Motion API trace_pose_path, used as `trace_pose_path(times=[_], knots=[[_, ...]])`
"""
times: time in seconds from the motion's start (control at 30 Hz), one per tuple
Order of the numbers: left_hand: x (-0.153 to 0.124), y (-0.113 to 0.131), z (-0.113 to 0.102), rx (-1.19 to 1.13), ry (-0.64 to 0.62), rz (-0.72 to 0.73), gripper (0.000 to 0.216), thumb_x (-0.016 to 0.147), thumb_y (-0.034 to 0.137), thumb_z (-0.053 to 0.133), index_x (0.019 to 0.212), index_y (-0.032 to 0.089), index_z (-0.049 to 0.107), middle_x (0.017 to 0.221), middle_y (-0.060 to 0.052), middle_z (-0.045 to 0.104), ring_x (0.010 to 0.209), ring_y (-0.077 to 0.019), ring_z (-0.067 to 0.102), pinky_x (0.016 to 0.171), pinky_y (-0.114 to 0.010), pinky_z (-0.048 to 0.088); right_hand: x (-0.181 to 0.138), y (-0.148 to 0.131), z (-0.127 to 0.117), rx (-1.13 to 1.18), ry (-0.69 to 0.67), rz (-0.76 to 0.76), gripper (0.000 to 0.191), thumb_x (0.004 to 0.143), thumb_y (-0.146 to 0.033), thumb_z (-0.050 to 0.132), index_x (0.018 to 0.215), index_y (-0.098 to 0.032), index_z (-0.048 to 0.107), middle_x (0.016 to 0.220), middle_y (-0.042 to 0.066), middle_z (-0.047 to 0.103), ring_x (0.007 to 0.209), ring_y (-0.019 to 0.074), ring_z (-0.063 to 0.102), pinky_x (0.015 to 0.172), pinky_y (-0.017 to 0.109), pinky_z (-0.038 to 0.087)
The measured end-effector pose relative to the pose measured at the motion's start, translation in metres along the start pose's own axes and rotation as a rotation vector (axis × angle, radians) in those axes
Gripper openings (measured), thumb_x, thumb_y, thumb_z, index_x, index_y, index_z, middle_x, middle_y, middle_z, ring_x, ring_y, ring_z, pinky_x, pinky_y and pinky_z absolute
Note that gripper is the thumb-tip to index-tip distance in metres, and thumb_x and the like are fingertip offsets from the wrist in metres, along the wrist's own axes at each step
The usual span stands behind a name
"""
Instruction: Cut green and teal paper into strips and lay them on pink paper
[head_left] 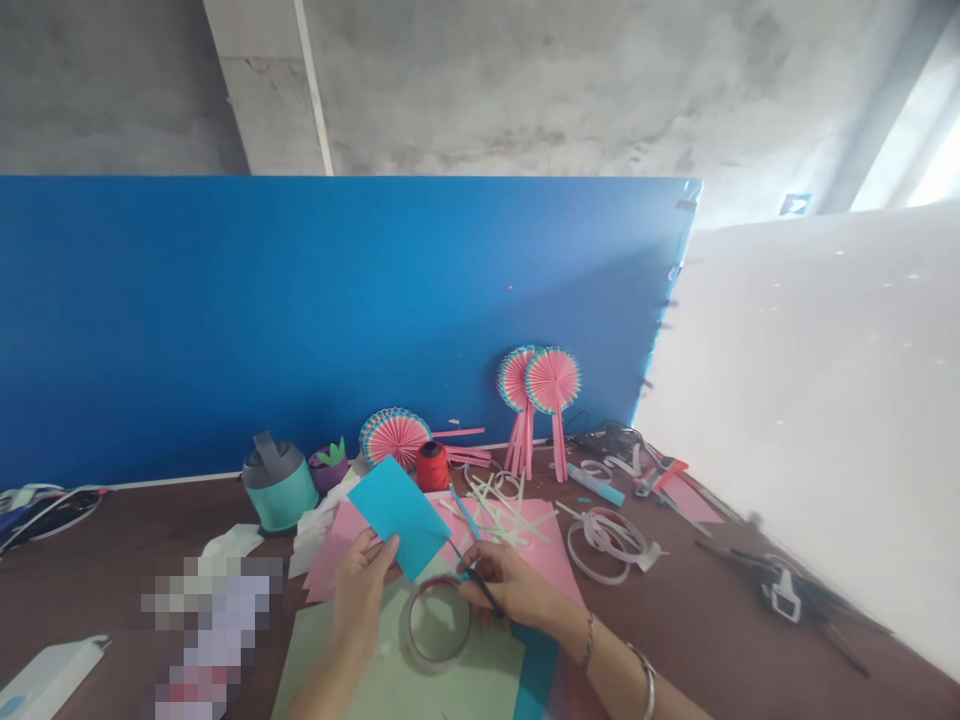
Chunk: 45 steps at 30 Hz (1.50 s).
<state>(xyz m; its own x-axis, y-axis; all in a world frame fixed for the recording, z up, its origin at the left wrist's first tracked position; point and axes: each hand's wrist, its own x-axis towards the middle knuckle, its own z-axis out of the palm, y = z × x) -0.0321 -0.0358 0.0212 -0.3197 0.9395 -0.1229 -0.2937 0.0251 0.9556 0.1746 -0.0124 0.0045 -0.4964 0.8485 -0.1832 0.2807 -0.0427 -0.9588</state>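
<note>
2 closed hands: left hand (360, 590) on blue paper (397, 515), right hand (514, 585) on scissors (480, 587) at its edge.

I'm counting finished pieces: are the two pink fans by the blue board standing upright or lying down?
Upright. Both pink fans stand with round heads up and handles down on the table, leaning against the blue board.

**A:** Fig. 1, head view. Was any text, label, brand or number legible?

**B:** None was. The small blue sign (795, 203) high on the grey wall was too small to read.

**A:** And on the desk (135, 540)?

**B:** One patch (214, 630) was pixelated. Any print on the white box (45, 678) was too small to tell. The blue sheet (394, 505) showed a plain face.
</note>
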Motion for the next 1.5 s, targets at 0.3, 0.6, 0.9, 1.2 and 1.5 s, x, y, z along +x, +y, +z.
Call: trace_pose_path(times=[0.3, 0.6, 0.9, 1.2, 1.5], knots=[[-0.001, 0.001, 0.001, 0.013, 0.016, -0.017, 0.043, 0.053, 0.041, 0.083, 0.084, 0.020, 0.063, 0.072, -0.002, 0.073, 0.071, -0.0224, 0.070, 0.063, -0.031, 0.054, 0.004, 0.007, 0.000, -0.021, 0.014, -0.032, 0.027, 0.075, -0.034, 0.071, 0.091, -0.019, 0.057, 0.053, -0.008, 0.052, 0.044, 0.0090, 0.048, 0.040, 0.019, 0.029], [0.002, -0.003, -0.001, 0.014, 0.035, -0.021, 0.048, 0.053, 0.041, 0.083, 0.090, 0.019, 0.062, 0.067, 0.002, 0.068, 0.064, -0.0185, 0.066, 0.061, -0.029, 0.052, 0.000, 0.000, -0.001, -0.026, 0.016, -0.005, 0.030, 0.074, -0.035, 0.074, 0.092, -0.018, 0.058, 0.055, -0.006, 0.054, 0.048, 0.0110, 0.050, 0.043, 0.021, 0.031], [0.008, -0.013, -0.007, -0.010, -0.007, -0.012, 0.048, 0.058, 0.042, 0.083, 0.093, 0.019, 0.061, 0.071, 0.000, 0.071, 0.067, -0.0190, 0.068, 0.063, -0.029, 0.054, 0.003, 0.007, 0.000, -0.044, 0.022, -0.024, 0.028, 0.075, -0.037, 0.072, 0.092, -0.019, 0.058, 0.053, -0.007, 0.053, 0.044, 0.0089, 0.047, 0.040, 0.020, 0.029], [0.003, -0.006, -0.001, -0.014, 0.004, -0.013, 0.043, 0.054, 0.039, 0.084, 0.086, 0.019, 0.061, 0.067, 0.001, 0.069, 0.064, -0.0193, 0.068, 0.062, -0.030, 0.055, 0.002, 0.004, -0.001, -0.029, 0.013, 0.002, 0.029, 0.075, -0.037, 0.073, 0.092, -0.019, 0.059, 0.053, -0.007, 0.053, 0.043, 0.0085, 0.043, 0.040, 0.020, 0.028], [0.004, -0.006, -0.003, -0.018, 0.020, -0.026, 0.048, 0.053, 0.040, 0.085, 0.090, 0.019, 0.062, 0.069, 0.001, 0.070, 0.065, -0.0195, 0.068, 0.063, -0.031, 0.055, 0.005, 0.010, -0.001, -0.035, 0.047, -0.063, 0.029, 0.072, -0.038, 0.077, 0.087, -0.019, 0.062, 0.049, -0.008, 0.046, 0.045, 0.0101, 0.044, 0.045, 0.022, 0.030]])
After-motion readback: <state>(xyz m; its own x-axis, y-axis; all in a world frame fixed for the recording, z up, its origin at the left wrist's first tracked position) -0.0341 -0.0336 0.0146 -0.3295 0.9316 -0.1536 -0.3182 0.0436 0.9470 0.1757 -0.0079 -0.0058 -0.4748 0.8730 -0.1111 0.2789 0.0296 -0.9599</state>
